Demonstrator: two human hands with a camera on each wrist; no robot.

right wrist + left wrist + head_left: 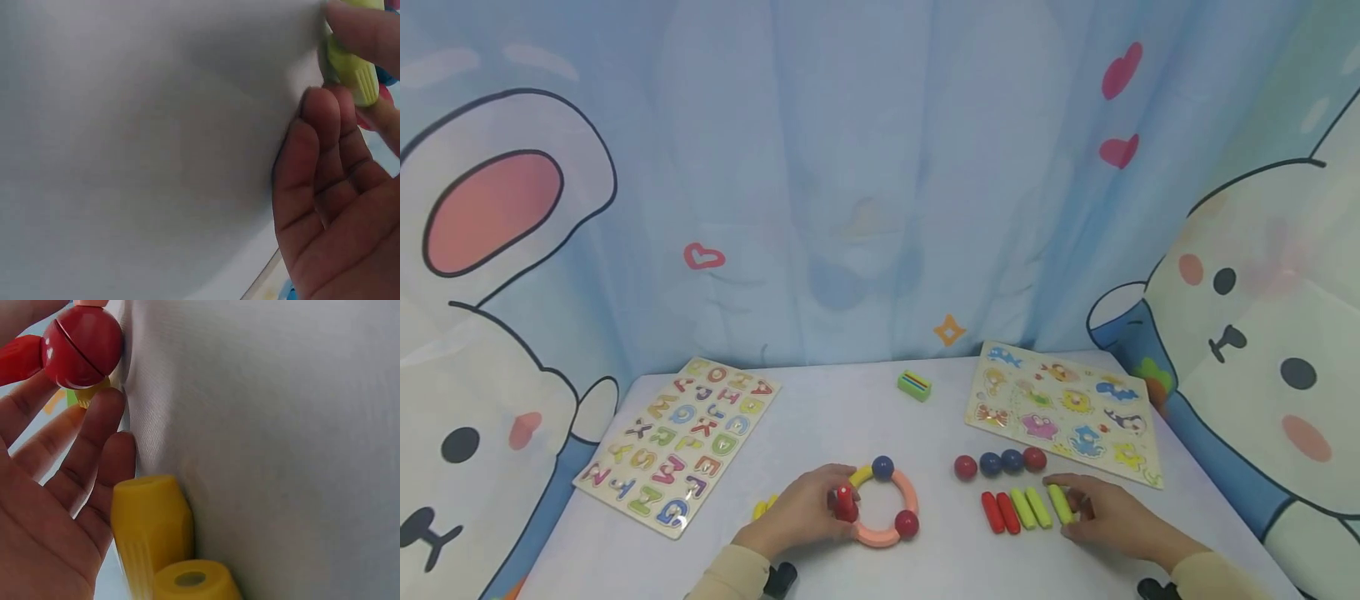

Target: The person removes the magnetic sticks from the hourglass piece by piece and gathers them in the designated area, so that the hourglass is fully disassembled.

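A ring of curved pink and yellow pieces [876, 537] joined by a blue ball [882, 467] and red balls [907, 523] lies on the table. At its left side, my left hand [811, 510] pinches a red stick [846, 500] that stands out from a red ball [82, 347]. Beside that palm are yellow sticks [152, 528], mostly hidden in the head view. My right hand [1108, 515] pinches a yellow-green stick [1061, 505] between thumb and fingers, at the right end of a row of red sticks [992, 512] and yellow-green sticks [1038, 508].
Behind the sticks, red and blue balls [991, 463] form a row. A letter puzzle board [681, 442] lies at the left, an animal puzzle board [1063, 412] at the back right. A small green striped block [914, 385] sits near the curtain [850, 167].
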